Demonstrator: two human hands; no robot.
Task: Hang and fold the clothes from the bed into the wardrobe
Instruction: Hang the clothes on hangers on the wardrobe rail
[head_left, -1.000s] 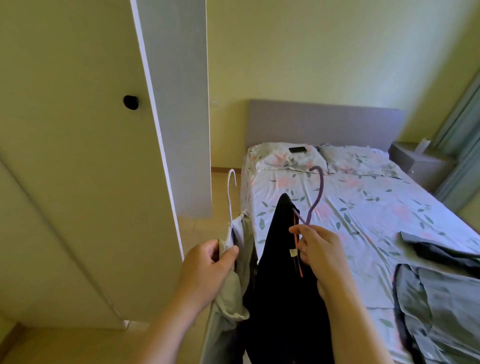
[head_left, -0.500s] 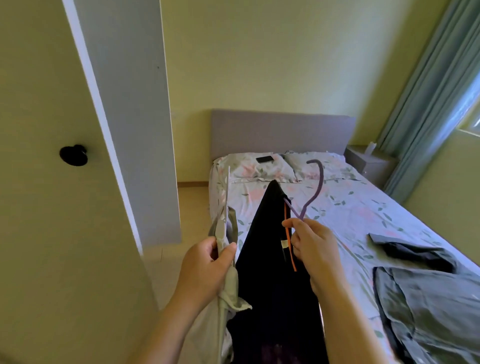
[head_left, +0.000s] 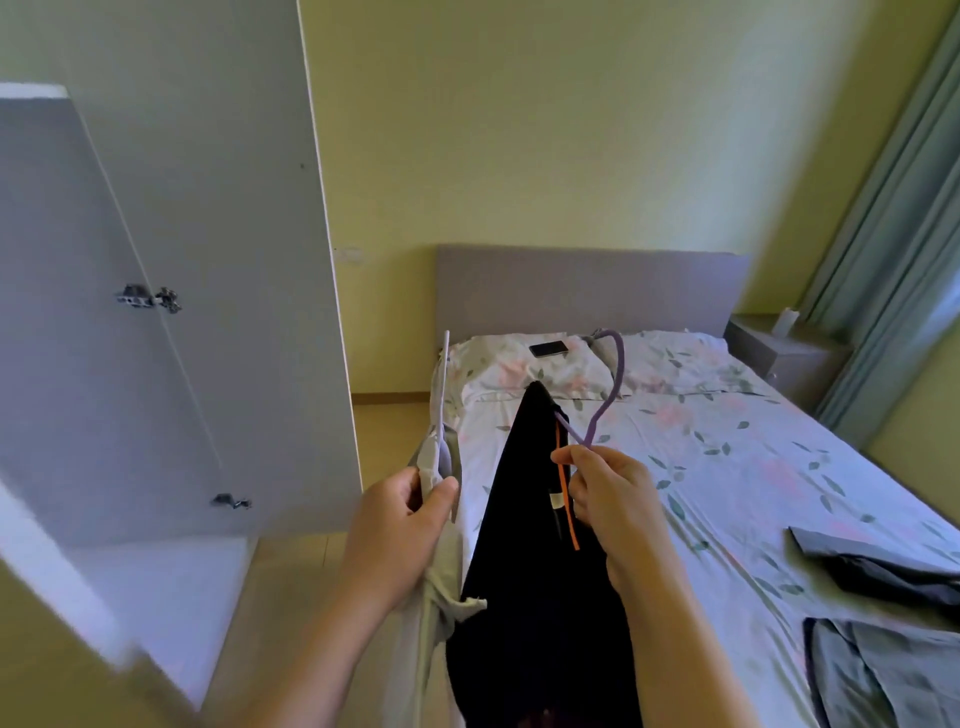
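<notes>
The fingers (head_left: 440, 493) of the left hand (head_left: 400, 525) are curled with the thumb pressed across them. They pinch the neck of a thin white hanger (head_left: 444, 395) together with the pale grey-beige cloth garment (head_left: 441, 597) draped on it. The hanger's hook stands upright at twelve o'clock from the hand.

Just beside it, at three o'clock, the right hand (head_left: 618, 509) has its thumb and forefinger tips (head_left: 566, 458) closed on the neck of a slim purple hanger (head_left: 617, 369). That hook curves up toward one o'clock. A black garment with an orange strip at the collar (head_left: 524, 545) hangs from the purple hanger and drops between the forearms to six o'clock, close against the beige one.

Beyond the hands, the bed with a floral sheet (head_left: 727, 467) runs from twelve to four o'clock. A black phone (head_left: 549, 348) lies on the left pillow (head_left: 498, 364) before the grey padded headboard (head_left: 587, 286). Two crumpled grey garments (head_left: 883, 670) lie on the sheet at four o'clock, well apart from the hands.

At nine to ten o'clock the white wardrobe door (head_left: 208, 260) stands open, with metal hinges (head_left: 148, 299) showing. A grey nightstand (head_left: 784, 353) and a teal curtain (head_left: 893, 260) are at two o'clock.
</notes>
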